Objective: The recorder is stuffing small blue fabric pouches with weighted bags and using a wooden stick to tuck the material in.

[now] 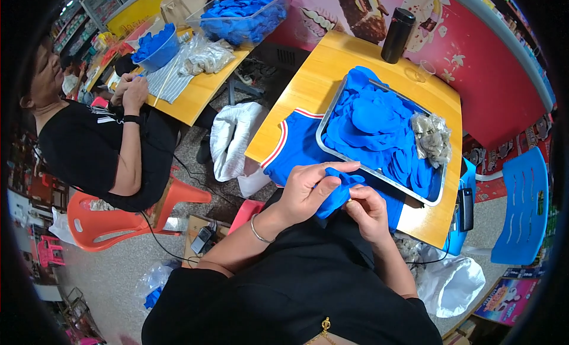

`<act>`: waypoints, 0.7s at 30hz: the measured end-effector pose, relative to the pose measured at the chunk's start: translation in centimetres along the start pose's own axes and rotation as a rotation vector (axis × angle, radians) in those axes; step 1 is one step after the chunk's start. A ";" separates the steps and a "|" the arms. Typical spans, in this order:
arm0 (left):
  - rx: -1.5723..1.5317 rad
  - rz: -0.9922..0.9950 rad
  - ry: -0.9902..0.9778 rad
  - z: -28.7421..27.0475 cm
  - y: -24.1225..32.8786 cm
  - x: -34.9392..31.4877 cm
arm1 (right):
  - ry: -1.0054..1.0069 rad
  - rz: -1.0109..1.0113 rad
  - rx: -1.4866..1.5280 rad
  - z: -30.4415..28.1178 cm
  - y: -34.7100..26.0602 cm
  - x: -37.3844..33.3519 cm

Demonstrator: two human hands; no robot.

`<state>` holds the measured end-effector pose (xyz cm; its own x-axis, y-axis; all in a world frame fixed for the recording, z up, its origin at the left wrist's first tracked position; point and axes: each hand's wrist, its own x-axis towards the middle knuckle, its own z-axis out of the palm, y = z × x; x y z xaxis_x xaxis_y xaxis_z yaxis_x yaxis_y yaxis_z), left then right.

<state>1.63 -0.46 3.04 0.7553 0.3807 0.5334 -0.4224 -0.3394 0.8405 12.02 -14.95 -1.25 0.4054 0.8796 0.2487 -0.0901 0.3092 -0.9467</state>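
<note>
Between my two hands is a blue fabric piece point(336, 197), bunched up in front of my body. My left hand point(305, 191) is closed round it, thumb on top and forefinger stretched along it. The thumb and fingers of my right hand point(366, 211) pinch its right edge; anything small between those fingertips is too small to make out. Just beyond my hands a metal tray point(323, 131) holds many flat, rounded blue fabric pieces point(376, 117). A clear bag of small greyish-brown items point(431, 137) lies on the tray's right side. Under the tray spreads a blue garment point(296, 140) with red-and-white trim.
A black bottle point(398, 35) and a clear cup point(424, 71) stand on the yellow table point(332, 54). At left, a co-worker point(95, 131) works at another table with a blue basin point(157, 48) and a clear bin point(243, 19). A blue chair point(521, 205) stands right; white sacks point(234, 140) lie between the tables.
</note>
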 end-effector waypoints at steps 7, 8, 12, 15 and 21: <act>0.054 0.001 0.128 -0.2 0.2 -0.1 | 0.047 -0.108 -0.060 -0.2 0.2 0.1; 0.024 0.040 0.148 -0.2 0.1 -0.1 | 0.046 -0.107 -0.060 -0.2 0.2 0.1; 0.013 0.040 0.145 -0.2 0.3 0.0 | 0.062 -0.101 -0.107 -0.4 0.2 0.1; 0.025 0.041 0.155 -0.2 0.6 0.1 | 0.083 -0.102 -0.135 -0.7 0.7 0.0; 0.082 0.060 0.175 -0.5 0.8 0.1 | 0.091 -0.129 -0.212 -1.2 1.4 0.3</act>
<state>1.14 -0.25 3.82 0.6286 0.4988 0.5968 -0.4163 -0.4324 0.7999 13.13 -14.74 -2.73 0.4820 0.7989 0.3598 0.1561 0.3258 -0.9325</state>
